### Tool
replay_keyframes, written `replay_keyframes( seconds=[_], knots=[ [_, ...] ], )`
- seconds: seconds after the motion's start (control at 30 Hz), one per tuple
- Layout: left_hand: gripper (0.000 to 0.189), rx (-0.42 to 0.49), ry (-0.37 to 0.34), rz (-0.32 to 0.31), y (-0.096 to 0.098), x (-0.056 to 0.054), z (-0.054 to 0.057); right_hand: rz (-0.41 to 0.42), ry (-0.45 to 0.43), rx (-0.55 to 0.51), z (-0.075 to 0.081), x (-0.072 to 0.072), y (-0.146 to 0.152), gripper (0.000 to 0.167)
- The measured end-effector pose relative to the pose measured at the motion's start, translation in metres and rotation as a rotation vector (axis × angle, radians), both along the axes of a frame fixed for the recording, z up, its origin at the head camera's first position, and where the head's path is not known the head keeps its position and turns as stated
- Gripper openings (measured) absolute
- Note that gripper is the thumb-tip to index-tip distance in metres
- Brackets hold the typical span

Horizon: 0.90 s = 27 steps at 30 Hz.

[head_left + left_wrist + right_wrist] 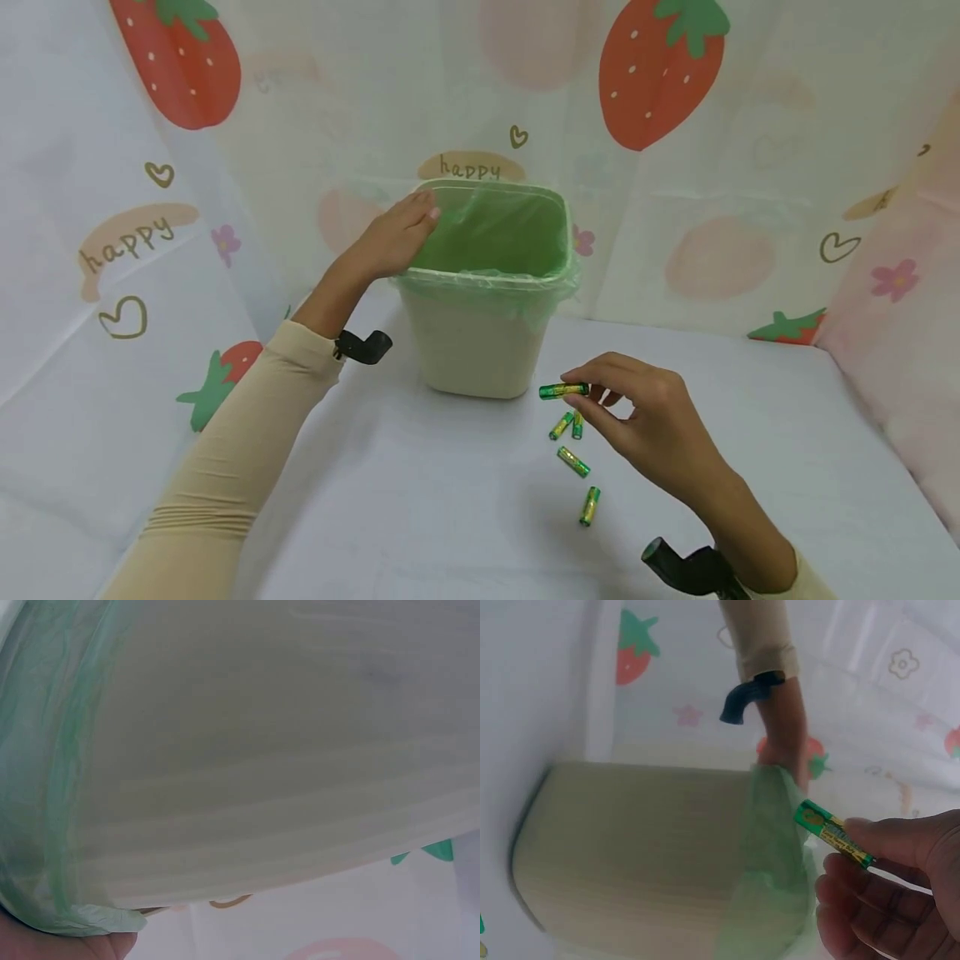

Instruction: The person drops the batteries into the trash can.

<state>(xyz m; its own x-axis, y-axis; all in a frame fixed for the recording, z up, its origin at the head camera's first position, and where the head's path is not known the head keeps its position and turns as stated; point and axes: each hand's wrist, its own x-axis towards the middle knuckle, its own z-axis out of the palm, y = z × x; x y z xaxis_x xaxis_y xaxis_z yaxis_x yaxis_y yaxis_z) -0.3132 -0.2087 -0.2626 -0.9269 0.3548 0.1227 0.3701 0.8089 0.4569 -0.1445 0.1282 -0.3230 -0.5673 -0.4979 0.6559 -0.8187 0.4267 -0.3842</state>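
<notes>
A cream waste bin (480, 333) with a green plastic liner (502, 225) over its rim stands upright on the white cloth. My left hand (397, 237) rests on the bin's left rim, its fingers stretched along the edge; in the left wrist view only a bit of that hand (67, 945) shows beside the liner. In front and to the right of the bin, my right hand (645, 408) pinches a green and gold battery (562, 391) between thumb and fingers. The same battery (832, 834) appears close up in the right wrist view. Several similar batteries (573, 461) lie on the cloth below it.
Behind the bin hangs a backdrop (337, 108) printed with strawberries and hearts, continuing down both sides. A white cloth (420, 500) covers the surface. Each wrist carries a black camera mount (363, 347).
</notes>
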Motion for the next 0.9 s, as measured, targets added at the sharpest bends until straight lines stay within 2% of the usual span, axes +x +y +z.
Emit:
replay_keyframes(
  seconds=[0.33, 0.6, 0.9],
  knots=[
    [0.06, 0.01, 0.001, 0.004, -0.004, 0.002, -0.001, 0.024, 0.064, 0.008, 0.028, -0.009, -0.009, 0.022],
    [0.06, 0.003, 0.015, -0.003, -0.002, -0.002, -0.002, 0.04, 0.112, -0.01, 0.052, -0.019, -0.016, 0.024],
    [0.06, -0.009, 0.018, -0.006, -0.002, -0.002, -0.002, 0.031, 0.151, -0.019, 0.076, -0.038, -0.024, 0.02]
  ],
)
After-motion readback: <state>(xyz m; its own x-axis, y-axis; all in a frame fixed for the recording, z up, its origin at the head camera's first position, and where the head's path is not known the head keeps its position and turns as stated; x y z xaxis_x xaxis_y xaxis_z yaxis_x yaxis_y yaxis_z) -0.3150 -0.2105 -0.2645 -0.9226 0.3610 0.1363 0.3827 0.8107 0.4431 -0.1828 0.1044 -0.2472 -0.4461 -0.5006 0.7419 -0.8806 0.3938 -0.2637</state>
